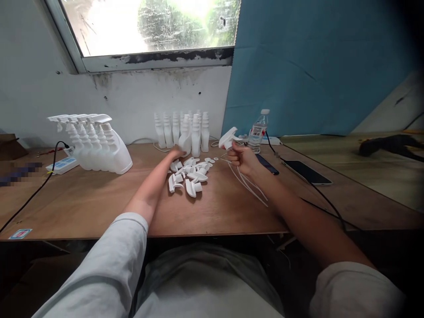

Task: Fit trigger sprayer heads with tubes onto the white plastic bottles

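My left hand (176, 152) reaches to the back of the table, its fingers closed at the base of a white plastic spray bottle (186, 140) at the front of a group. My right hand (244, 158) is raised above the table and grips a white trigger spray head (228, 138) by its lower part. Thin white tubes (244, 179) hang below that hand; whether it holds them too is unclear. Between my hands lies a loose pile of white spray heads (193, 187), with several small white discs (209, 160) behind it. More white bottles (175, 128) stand upright without heads.
Several bottles fitted with spray heads (96, 145) stand in a row at left, beside a power strip (62, 165). At right are a clear water bottle (257, 132), a phone (266, 164), a tablet (308, 172) and black cables (326, 199). A wall and window (155, 31) rise behind.
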{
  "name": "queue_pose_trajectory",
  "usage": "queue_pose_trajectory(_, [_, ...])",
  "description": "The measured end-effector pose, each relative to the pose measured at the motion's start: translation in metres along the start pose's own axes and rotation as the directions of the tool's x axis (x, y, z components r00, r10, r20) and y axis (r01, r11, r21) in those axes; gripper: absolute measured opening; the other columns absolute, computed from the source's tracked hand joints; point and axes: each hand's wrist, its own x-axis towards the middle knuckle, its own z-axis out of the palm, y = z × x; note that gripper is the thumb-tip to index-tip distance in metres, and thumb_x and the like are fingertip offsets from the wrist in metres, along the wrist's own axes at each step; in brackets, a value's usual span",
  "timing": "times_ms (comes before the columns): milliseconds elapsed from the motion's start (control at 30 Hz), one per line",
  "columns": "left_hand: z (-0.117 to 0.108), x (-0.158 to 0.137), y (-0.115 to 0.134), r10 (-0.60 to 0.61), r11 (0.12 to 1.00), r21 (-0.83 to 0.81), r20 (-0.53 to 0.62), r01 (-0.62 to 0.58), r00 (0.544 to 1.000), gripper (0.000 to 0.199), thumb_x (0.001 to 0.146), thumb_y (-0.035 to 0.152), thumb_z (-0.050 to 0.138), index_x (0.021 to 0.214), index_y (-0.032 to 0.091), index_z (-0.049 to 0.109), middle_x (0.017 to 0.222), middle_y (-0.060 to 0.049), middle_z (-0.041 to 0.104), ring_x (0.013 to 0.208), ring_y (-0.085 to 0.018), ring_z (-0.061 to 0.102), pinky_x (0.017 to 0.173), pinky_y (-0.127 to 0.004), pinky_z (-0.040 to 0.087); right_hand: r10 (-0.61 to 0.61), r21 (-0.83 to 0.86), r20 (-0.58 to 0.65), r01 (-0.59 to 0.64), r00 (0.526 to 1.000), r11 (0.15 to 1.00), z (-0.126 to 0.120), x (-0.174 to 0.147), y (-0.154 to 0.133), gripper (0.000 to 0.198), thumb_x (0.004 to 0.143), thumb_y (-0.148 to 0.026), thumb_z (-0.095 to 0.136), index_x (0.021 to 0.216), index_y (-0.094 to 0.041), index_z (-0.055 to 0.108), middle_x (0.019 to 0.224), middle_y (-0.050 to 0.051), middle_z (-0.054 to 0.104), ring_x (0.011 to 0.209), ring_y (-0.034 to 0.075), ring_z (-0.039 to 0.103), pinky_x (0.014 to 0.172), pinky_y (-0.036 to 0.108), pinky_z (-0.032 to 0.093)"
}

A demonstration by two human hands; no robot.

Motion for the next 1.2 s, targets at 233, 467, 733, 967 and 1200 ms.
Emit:
queue_pose_trajectory(233, [-0.011, -0.016, 0.002, 0.049, 0.998, 0.037, -0.009, -0.048, 0.999, 0.036, 0.065, 0.028, 0.082, 0.09, 0.012, 0.061, 0.091, -0.018, 0.069, 0.094, -0.034, 0.065, 0.077, -0.036, 0.047, 0.034, -0.072, 0.092, -0.027, 0.995, 0.997, 0.01, -0.005, 0.012, 0.034, 0.078, -0.049, 0.068, 0.089, -0.019, 0.055, 0.053, -0.012, 0.015, 0.043, 0.006, 0.006, 0.037, 0.017, 0.004])
queue_pose_trajectory(467, [-0.022, -0.075, 0.023, 0.432, 0.883, -0.125, -0.165, -0.453, 0.887, 0.039, 0.09, 0.05, 0.056, 0.106, 0.015, 0.061, 0.11, -0.01, 0.065, 0.099, -0.019, 0.06, 0.085, -0.026, 0.046, 0.146, -0.269, 0.253, -0.075, 0.956, 0.96, 0.022, -0.016, 0.019, 0.043, 0.076, -0.051, 0.072, 0.072, -0.021, 0.041, 0.053, -0.012, 0.018, 0.044, 0.004, 0.009, 0.04, 0.017, 0.003])
queue_pose_trajectory(733, [0.0, -0.165, 0.015, 0.428, 0.702, -0.69, 0.209, -0.177, 0.879, 0.051, 0.075, 0.049, 0.074, 0.11, 0.015, 0.06, 0.094, -0.006, 0.065, 0.073, -0.013, 0.06, 0.061, -0.023, 0.047, 0.208, -0.484, 0.454, 0.044, 0.866, 0.874, 0.038, -0.033, 0.02, 0.042, 0.079, -0.057, 0.07, 0.083, -0.016, 0.059, 0.055, -0.008, 0.033, 0.046, 0.004, 0.027, 0.041, 0.017, 0.018])
queue_pose_trajectory(967, [-0.004, -0.157, -0.01, 0.346, 0.403, -0.881, 0.396, 0.247, 0.851, 0.022, 0.075, 0.033, 0.062, 0.086, 0.017, 0.053, 0.08, -0.004, 0.062, 0.068, -0.016, 0.061, 0.068, -0.032, 0.052, -0.211, -0.751, -0.019, 0.125, 0.977, 0.649, 0.003, -0.002, 0.026, 0.04, 0.08, -0.054, 0.069, 0.091, -0.015, 0.067, 0.057, 0.002, 0.058, 0.047, 0.012, 0.049, 0.045, 0.023, 0.037])
queue_pose_trajectory(1200, [-0.001, -0.158, -0.008, 0.413, 0.283, -0.907, 0.407, 0.311, 0.815, 0.027, 0.077, 0.038, 0.067, 0.078, 0.015, 0.052, 0.078, -0.004, 0.06, 0.057, -0.012, 0.055, 0.045, -0.021, 0.036, -0.577, -0.72, 0.019, 0.412, 0.817, 0.559, 0.003, -0.004, 0.026, 0.057, 0.088, -0.069, 0.049, 0.107, -0.019, 0.069, 0.069, 0.005, 0.065, 0.064, 0.019, 0.062, 0.062, 0.031, 0.05])
